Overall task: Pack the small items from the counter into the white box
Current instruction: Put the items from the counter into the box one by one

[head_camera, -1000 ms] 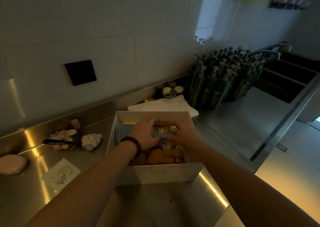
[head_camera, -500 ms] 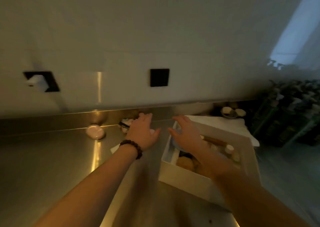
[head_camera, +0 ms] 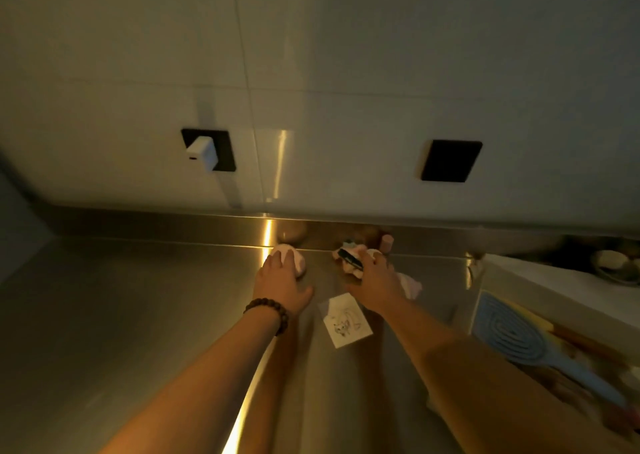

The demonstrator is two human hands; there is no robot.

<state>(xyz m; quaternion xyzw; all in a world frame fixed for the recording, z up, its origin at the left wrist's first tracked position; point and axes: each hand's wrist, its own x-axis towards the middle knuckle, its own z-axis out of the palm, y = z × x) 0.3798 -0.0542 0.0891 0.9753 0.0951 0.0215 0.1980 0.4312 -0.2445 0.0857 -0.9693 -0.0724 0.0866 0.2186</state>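
Steel bench [head_camera: 138,315], far edge: left hand [head_camera: 282,282] spread over pink puff [head_camera: 294,259]; right hand [head_camera: 375,280] spread on pastel toys [head_camera: 349,263]. Card [head_camera: 346,322] lies near, between the wrists. White box [head_camera: 512,280] at right edge; bench left of the hands bare.

We can't read any text, label, brand or number here; light's dim and pic is blurry. Only mark we spot is a line drawing on the small white card [head_camera: 347,320] lying on the steel counter [head_camera: 138,315] btw. the two forearms, no legible words on it. Black strip [head_camera: 350,258] in the pile of soft items may carry lettering, but it's too small and blurred for us to tell.
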